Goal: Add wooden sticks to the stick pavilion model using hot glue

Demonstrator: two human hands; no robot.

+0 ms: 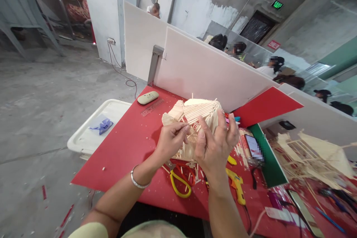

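A small model house (199, 111) made of pale wooden sticks stands on the red tabletop, partly hidden behind my hands. My left hand (173, 137) is at its left front, thumb and forefinger pinched together. Whatever is between those fingertips is too small to make out. My right hand (214, 139) is at the right side of the house, its fingers spread and bent toward the roof, seemingly resting against it. Just below the house lie yellow-and-red handled scissors (181, 184) among loose stick pieces (198, 174).
A yellow glue gun (236, 185) with its cord lies to the right. Beyond it are a phone (254, 148), a green board (269, 156) and another stick model (309, 152). A glasses case (148, 97) and clear ruler (152, 107) lie left. White partition boards (200, 63) rise behind.
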